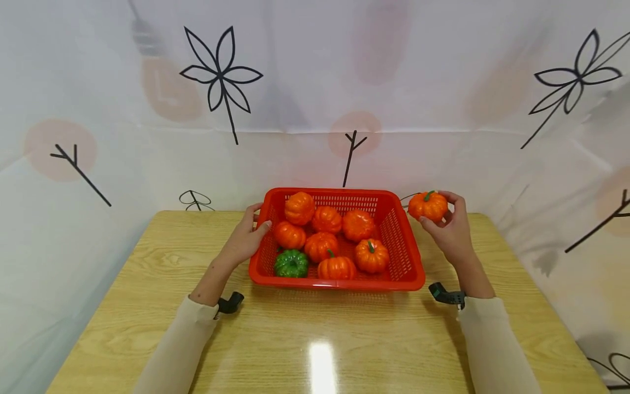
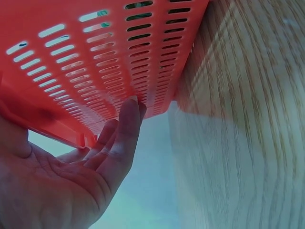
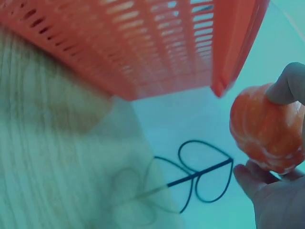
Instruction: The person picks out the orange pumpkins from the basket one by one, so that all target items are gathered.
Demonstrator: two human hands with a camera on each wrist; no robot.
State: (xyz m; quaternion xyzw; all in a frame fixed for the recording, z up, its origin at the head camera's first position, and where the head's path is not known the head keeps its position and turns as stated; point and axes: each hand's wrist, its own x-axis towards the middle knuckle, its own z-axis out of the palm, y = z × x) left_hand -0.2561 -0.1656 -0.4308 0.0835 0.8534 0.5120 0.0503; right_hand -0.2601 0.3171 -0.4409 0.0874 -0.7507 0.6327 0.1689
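Note:
A red plastic basket [image 1: 337,284] with slotted walls stands on the table, holding several small orange pumpkins [image 1: 320,246] and one green pumpkin [image 1: 291,264]. My left hand [image 1: 244,239] grips the basket's left rim, thumb over the top edge. In the left wrist view, the fingers [image 2: 125,138] lie along the outer slotted wall. Just beyond the right rim, my right hand [image 1: 451,225] holds an orange pumpkin [image 1: 428,206] with a green stem, raised to about rim height. The right wrist view shows the thumb [image 3: 288,86] on one side of this pumpkin and fingers beneath it.
The wood-grain table [image 1: 275,339] extends in front of the basket and to both sides. A pale cloth backdrop [image 1: 305,98] with drawn plants hangs right behind the table's back edge. Dark wrist straps [image 1: 447,294] sit at both cuffs.

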